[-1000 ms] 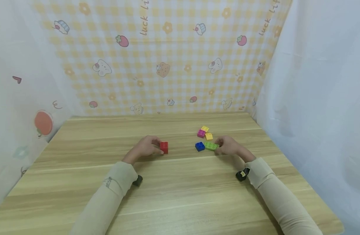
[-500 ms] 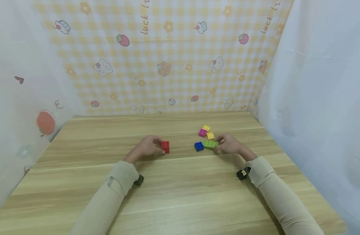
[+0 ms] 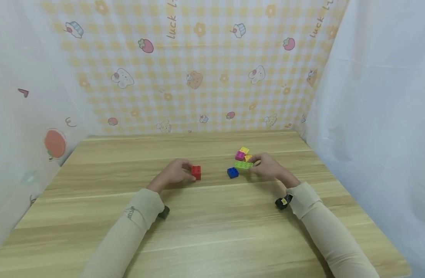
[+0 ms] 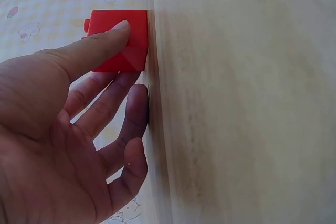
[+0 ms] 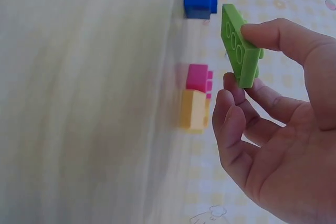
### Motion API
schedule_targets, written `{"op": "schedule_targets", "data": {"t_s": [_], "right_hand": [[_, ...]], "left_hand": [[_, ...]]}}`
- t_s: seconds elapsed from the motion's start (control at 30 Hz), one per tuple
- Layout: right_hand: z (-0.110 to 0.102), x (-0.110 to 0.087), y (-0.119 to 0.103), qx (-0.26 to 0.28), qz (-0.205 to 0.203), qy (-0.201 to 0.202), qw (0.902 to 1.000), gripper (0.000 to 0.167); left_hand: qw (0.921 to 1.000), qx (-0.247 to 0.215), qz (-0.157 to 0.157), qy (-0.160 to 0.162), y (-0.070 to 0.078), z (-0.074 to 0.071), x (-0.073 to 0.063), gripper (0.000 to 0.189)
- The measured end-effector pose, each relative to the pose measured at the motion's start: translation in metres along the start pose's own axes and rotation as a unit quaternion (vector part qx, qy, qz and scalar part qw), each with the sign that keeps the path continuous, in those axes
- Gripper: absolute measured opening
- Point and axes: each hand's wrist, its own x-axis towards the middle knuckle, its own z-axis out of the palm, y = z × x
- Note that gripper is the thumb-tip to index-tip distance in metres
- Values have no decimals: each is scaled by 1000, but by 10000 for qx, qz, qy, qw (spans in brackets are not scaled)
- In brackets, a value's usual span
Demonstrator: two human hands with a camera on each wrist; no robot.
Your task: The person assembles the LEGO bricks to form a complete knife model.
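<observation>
My left hand (image 3: pixel 177 171) pinches a red toy brick (image 3: pixel 196 172) between thumb and fingers; the brick stands studs up on the table. In the left wrist view the thumb lies flat across one side of the red brick (image 4: pixel 118 51). My right hand (image 3: pixel 268 166) pinches a long lime-green brick (image 3: pixel 243 165) by its right end. The right wrist view shows this green brick (image 5: pixel 241 48) lifted above the table, its hollow underside with round tubes showing. A blue brick (image 3: pixel 232 172) lies just in front of the green one.
Behind the green brick sit a magenta brick (image 3: pixel 240 156), a flat yellow brick (image 3: pixel 245 150) and an orange-yellow brick (image 3: pixel 248 158), partly covered in the head view. All are on the wooden table (image 3: pixel 205 224). A checked curtain (image 3: pixel 205 77) hangs at the table's back edge.
My right hand has lifted the green brick off the table and moved it slightly left and away, behind the blue brick. The left hand stays on the red brick.
</observation>
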Motion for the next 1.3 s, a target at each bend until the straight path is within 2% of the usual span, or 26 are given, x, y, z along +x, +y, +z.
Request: {"op": "schedule_targets", "data": {"t_s": [0.2,0.4,0.67,1.07,1.3], "right_hand": [[2,0,-13,129,-225,39,9997,34],[6,4,-19,104,-333,17,9994,33],[13,11,-28,337,-382,-131,9986,35],[24,19,-45,556,-515,-244,9968,38],[31,26,-55,521,-553,-297,9967,39]], "left_hand": [[9998,105,190,-31,-3,1,4,36],[9996,24,267,-16,-1,2,6,35],[9998,112,176,8,-5,5,11,35],[9998,81,166,4,-7,4,8,38],[9998,-48,64,-175,-6,-1,3,52]]}}
